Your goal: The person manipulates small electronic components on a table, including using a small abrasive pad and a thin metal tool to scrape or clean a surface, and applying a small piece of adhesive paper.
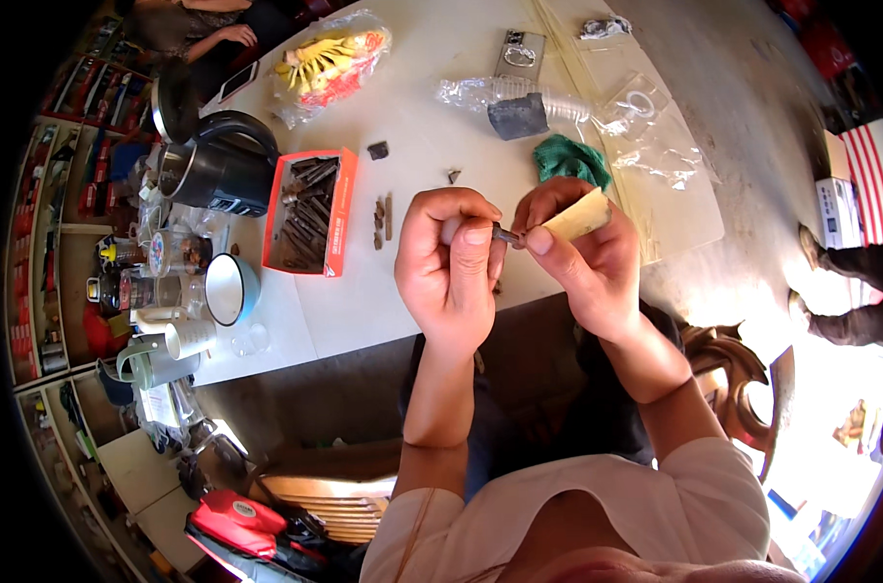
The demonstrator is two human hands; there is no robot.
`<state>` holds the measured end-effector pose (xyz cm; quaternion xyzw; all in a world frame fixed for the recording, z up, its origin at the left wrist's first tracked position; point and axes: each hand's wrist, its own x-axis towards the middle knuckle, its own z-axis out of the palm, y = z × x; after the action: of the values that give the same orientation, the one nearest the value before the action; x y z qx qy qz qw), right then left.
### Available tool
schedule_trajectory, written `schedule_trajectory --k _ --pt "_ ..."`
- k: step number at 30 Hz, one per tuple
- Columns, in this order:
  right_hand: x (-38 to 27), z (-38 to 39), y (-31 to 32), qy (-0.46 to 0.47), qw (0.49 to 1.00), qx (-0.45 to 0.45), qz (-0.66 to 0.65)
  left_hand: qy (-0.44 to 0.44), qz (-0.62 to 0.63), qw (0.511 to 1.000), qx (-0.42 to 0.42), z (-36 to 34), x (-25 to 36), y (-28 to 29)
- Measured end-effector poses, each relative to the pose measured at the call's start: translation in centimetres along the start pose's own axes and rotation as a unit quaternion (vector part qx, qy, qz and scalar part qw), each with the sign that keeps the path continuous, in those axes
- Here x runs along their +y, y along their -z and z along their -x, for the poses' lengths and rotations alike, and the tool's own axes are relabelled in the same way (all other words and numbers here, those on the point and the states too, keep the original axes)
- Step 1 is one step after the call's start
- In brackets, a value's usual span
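Observation:
My left hand (449, 260) pinches a small dark metal piece (506, 234) between thumb and fingers, just above the near edge of the white table (432, 107). My right hand (585, 255) holds a folded tan strip of sandpaper (579, 218) pressed against that piece. Both hands meet in the middle of the view, over my lap. A green cloth (570, 158) lies on the table right behind my right hand.
An orange box (312, 210) with several dark metal pieces sits left of my hands, with a few loose pieces (383, 219) beside it. A black kettle (218, 165), cups and jars crowd the left. Plastic bags (645, 126), yellow gloves (329, 58) and a dark block (517, 117) lie farther back.

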<state>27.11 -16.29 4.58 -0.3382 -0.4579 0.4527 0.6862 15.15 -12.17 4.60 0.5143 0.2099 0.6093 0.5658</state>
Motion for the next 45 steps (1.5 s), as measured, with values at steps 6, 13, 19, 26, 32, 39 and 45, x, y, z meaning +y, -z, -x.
schedule_trajectory --k 6,13,19,26,32,39,45 --pt "0.0 0.1 0.2 0.006 1.000 -0.025 -0.013 -0.027 -0.043 0.999 0.001 0.1 0.3 -0.2" --pt "0.0 0.0 0.5 -0.006 0.999 -0.037 -0.029 -0.056 -0.080 0.995 -0.013 0.1 0.3 0.0" --pt "-0.6 0.1 0.4 -0.008 0.999 -0.037 0.017 -0.104 -0.158 0.982 -0.015 0.2 0.1 0.3" --pt "-0.5 0.0 0.4 -0.002 0.999 -0.037 0.014 -0.108 -0.183 0.977 -0.031 0.2 0.1 1.0" --pt "-0.7 0.1 0.4 -0.012 0.999 -0.039 0.012 -0.102 -0.187 0.976 -0.033 0.3 0.1 1.1" --pt "-0.9 0.5 -0.5 0.010 1.000 -0.012 -0.005 -0.126 -0.194 0.972 -0.045 0.5 0.0 0.9" --pt "-0.3 0.1 0.2 -0.075 0.992 -0.002 -0.100 -0.086 -0.134 0.986 -0.050 0.0 0.1 0.6"
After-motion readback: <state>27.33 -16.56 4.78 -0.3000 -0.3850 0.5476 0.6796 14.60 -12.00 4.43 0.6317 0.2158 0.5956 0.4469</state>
